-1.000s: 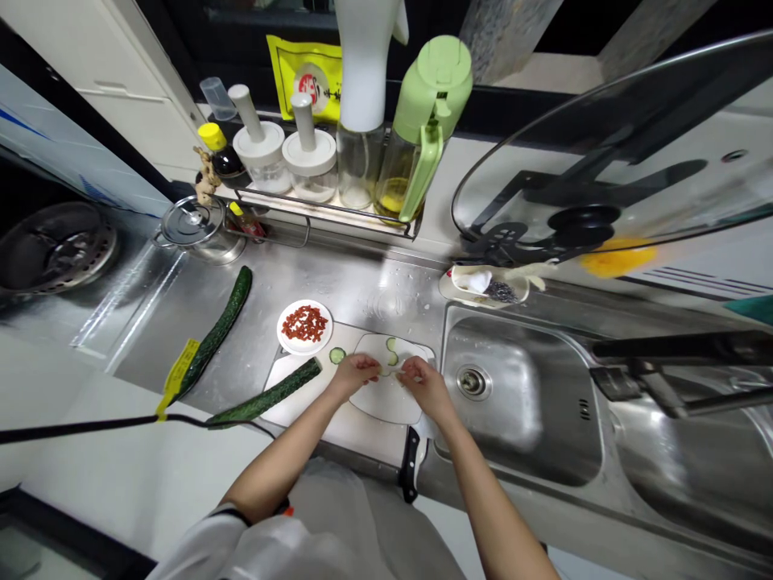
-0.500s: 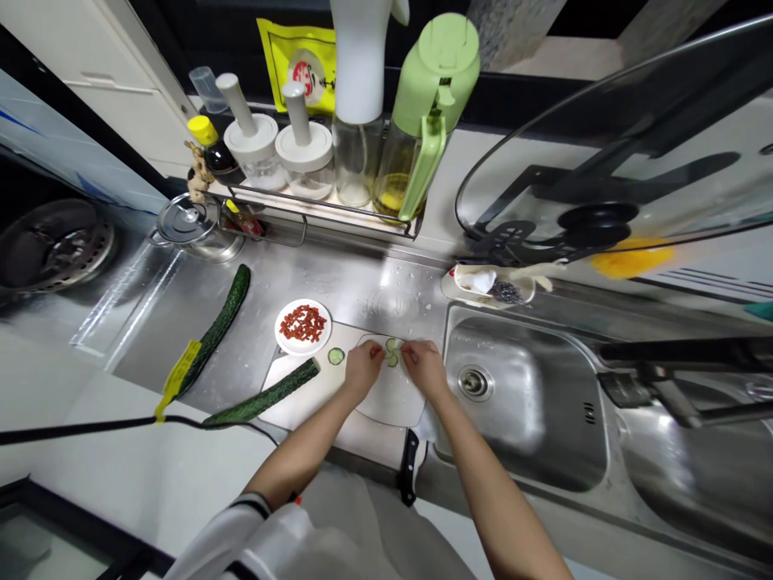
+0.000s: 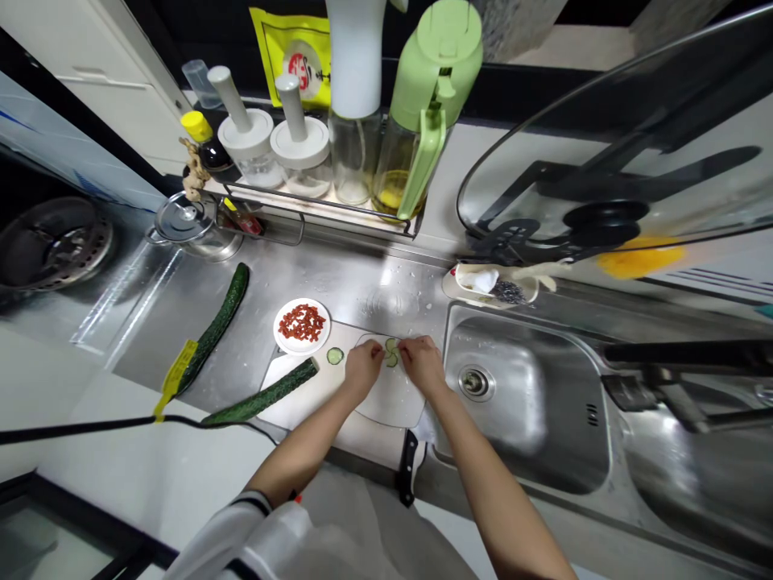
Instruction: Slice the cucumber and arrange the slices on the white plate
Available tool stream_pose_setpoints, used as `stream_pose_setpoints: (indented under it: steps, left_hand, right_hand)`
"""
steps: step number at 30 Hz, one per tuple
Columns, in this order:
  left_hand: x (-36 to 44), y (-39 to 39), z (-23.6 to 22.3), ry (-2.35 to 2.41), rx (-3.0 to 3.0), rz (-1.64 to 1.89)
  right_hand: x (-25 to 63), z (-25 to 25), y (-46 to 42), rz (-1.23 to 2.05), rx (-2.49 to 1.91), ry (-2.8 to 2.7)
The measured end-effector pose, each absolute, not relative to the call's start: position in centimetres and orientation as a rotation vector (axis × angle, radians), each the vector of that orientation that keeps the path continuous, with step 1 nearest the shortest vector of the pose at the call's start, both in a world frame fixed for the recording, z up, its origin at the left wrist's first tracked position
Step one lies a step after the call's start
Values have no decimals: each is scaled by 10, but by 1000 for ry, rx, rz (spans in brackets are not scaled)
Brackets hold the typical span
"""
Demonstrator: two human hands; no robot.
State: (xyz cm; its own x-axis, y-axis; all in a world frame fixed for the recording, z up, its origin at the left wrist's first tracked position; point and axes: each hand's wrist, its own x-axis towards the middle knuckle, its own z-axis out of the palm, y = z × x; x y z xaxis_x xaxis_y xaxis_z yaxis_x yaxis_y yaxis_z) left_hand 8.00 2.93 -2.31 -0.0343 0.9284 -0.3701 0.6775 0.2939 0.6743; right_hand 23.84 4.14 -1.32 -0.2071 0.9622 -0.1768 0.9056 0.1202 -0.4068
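Note:
Thin cucumber slices (image 3: 391,354) lie close together on a pale oval plate (image 3: 386,407), which rests over the right part of the white cutting board (image 3: 281,374). My left hand (image 3: 363,367) is at the slices' left side, thumb and fingers pinched together at their edge. From the right, my right hand (image 3: 421,362) pinches at the upper slice. Whether either hand grips a slice is too small to be sure. One loose cucumber slice (image 3: 335,355) sits on the board left of my left hand. Beside it lies a cut cucumber (image 3: 266,395).
A white plate of chopped red pieces (image 3: 301,326) stands behind the board. Further left is a whole cucumber (image 3: 217,322). A knife with a black handle (image 3: 407,467) lies at the counter's front edge. The sink (image 3: 525,395) is to the right; a condiment rack (image 3: 314,205) is behind.
My right hand has shifted very slightly left at the slices. The view has moved a little; otherwise both hands keep their pinched pose.

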Motion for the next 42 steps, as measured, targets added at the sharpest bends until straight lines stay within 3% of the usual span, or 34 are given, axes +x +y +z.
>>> stream_pose_setpoints:
  steps: [16, 42]
  left_hand:
    - [84, 23, -25, 1810, 1673, 318]
    - [84, 14, -41, 1560, 1911, 359]
  right_hand:
    - [236, -14, 37, 397, -1794, -2464]
    - [236, -16, 31, 345, -1773, -2480]
